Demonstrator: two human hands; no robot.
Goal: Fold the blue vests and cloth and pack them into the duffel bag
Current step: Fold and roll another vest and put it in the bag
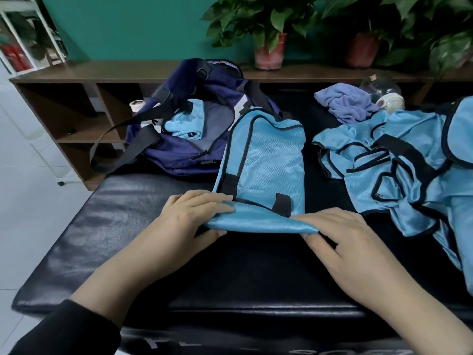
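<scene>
A light blue vest (266,160) with black trim lies lengthwise on the black padded bench (107,226), its near end doubled over into a fold. The left hand (194,213) grips that fold at its left corner — fingers laid over the top of the cloth, thumb tucked beneath. The right hand (340,234) holds the right corner the same way, fingers on top and fingertips curling under the edge.

Just beyond the vest on the left sits the navy duffel bag (189,129), unzipped and slumped open, its black strap (112,139) trailing off the bench. A folded blue vest (186,124) already lies inside it. To the right, well apart from the hands, a heap of unfolded vests (409,160) spreads across the bench, and behind it lies a crumpled lilac-blue cloth (345,101) — touching the heap's far edge.

Behind all this runs a dark wooden shelf (76,98) carrying two potted plants (268,29) against a green wall (133,24).
</scene>
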